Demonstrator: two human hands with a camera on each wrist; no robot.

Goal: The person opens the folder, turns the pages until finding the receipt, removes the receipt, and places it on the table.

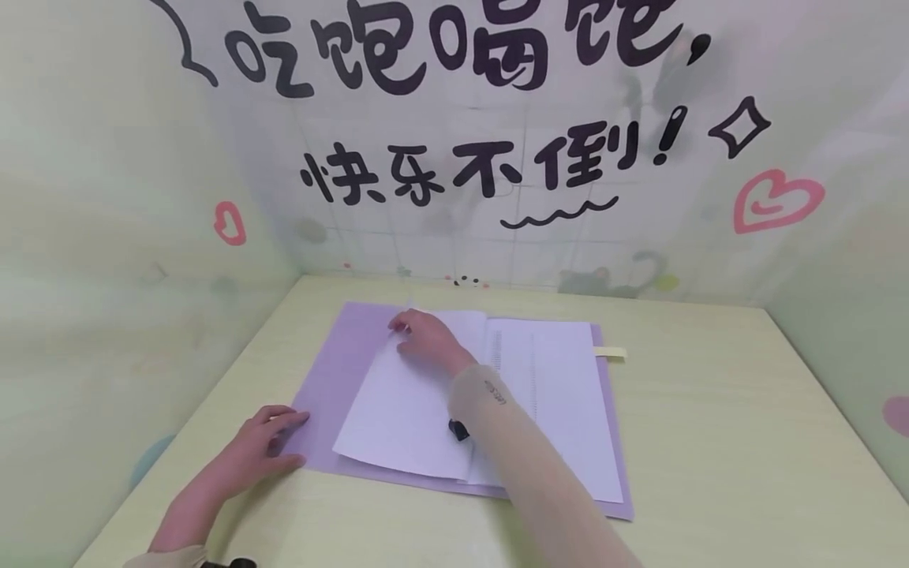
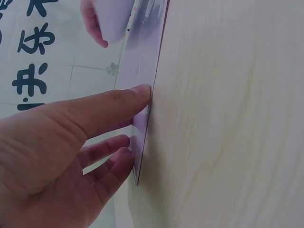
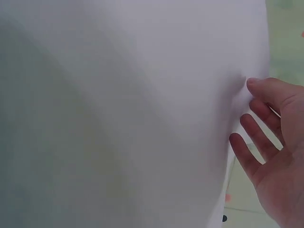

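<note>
A notebook with a purple cover (image 1: 334,379) lies spread on the table, white pages on both halves. In the head view my right hand (image 1: 429,339) is at the upper left edge of the left page (image 1: 405,418), pinching that edge between thumb and index finger. The page bows up from the cover in the right wrist view, beside the right hand (image 3: 275,128). At the cover's lower left corner, my left hand (image 1: 259,446) touches the purple edges with thumb and fingers spread. The left wrist view shows its thumb (image 2: 118,104) against the cover's edge.
A pale yellow tab (image 1: 612,354) sticks out past the cover's right side. Faint print columns run down the right page (image 1: 561,394). Light wood-look table (image 1: 724,442) surrounds the notebook, with printed curtain-like walls (image 1: 454,252) behind and on both sides.
</note>
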